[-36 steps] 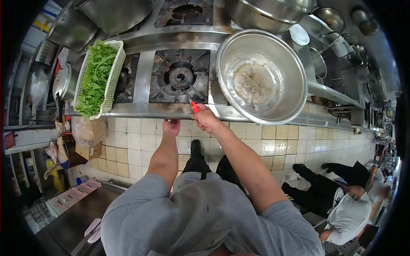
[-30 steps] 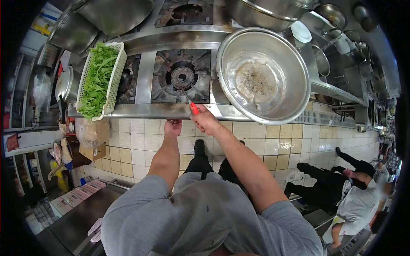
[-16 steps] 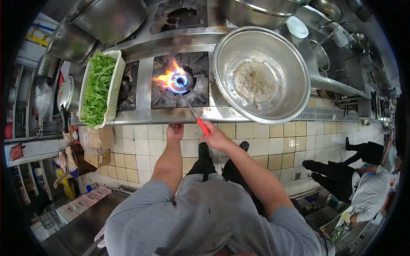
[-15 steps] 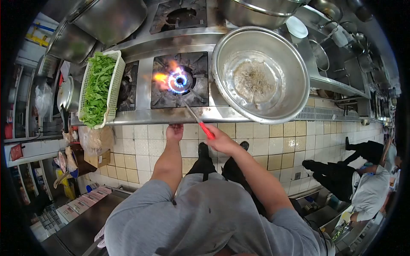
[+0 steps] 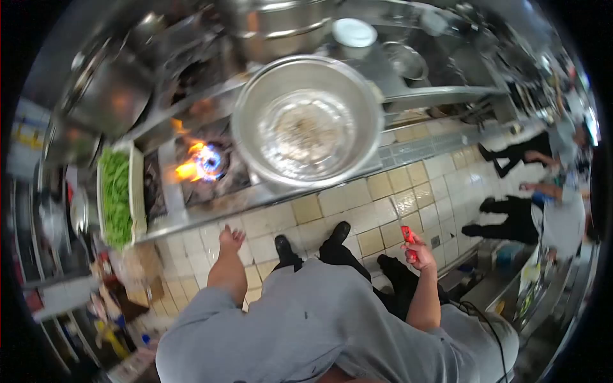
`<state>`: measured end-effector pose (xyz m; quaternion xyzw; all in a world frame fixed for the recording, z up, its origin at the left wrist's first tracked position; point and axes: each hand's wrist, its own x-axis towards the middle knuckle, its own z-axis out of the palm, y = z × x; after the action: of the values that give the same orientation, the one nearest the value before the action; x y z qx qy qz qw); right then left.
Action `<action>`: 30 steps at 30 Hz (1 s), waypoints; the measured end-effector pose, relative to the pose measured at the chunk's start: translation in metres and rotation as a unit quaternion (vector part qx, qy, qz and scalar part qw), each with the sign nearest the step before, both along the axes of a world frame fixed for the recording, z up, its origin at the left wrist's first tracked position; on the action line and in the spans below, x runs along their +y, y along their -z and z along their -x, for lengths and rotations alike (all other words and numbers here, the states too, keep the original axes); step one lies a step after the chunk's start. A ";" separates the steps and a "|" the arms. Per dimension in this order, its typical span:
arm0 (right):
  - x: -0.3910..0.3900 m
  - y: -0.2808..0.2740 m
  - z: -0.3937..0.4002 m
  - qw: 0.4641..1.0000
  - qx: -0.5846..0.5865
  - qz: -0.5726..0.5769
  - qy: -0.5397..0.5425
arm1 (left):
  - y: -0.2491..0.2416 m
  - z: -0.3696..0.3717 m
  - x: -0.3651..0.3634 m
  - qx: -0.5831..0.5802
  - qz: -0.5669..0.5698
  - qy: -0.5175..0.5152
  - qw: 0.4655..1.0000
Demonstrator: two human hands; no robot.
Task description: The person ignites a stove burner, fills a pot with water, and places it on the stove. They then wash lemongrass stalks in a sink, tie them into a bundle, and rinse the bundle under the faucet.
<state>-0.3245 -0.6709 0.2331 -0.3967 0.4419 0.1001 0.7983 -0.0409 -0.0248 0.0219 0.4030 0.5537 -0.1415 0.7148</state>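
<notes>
My right hand [image 5: 418, 250] is pulled back to my right side and grips a red-handled lighter [image 5: 407, 239]; its metal stem is hard to see in the blur. My left hand [image 5: 230, 240] hangs below the stove's front edge, fingers apart, holding nothing. The gas burner [image 5: 207, 163] burns with a blue and orange flame. A large steel basin [image 5: 306, 121] with residue in its bottom sits to the right of the flame.
A white basket of green leaves [image 5: 116, 195] rests on the stove's left end. Big steel pots [image 5: 281, 25] stand behind. The floor is beige tile [image 5: 357, 204]. Other people in dark trousers [image 5: 517, 220] stand at the right by a counter.
The burner went from unlit to lit. My right hand has drawn the lighter away from the burner, back to my right side. My view has swung right and my left hand has dropped from the stove's edge.
</notes>
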 end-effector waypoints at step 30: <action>-0.393 0.077 0.246 0.704 0.215 0.134 0.663 | -0.163 -0.057 -1.036 -0.204 0.002 0.909 0.364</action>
<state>-0.5701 -1.0639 0.1557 -0.0715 0.7594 -0.4325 0.4808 0.0160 -1.0607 0.1848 0.6772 -0.3107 -0.6201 0.2455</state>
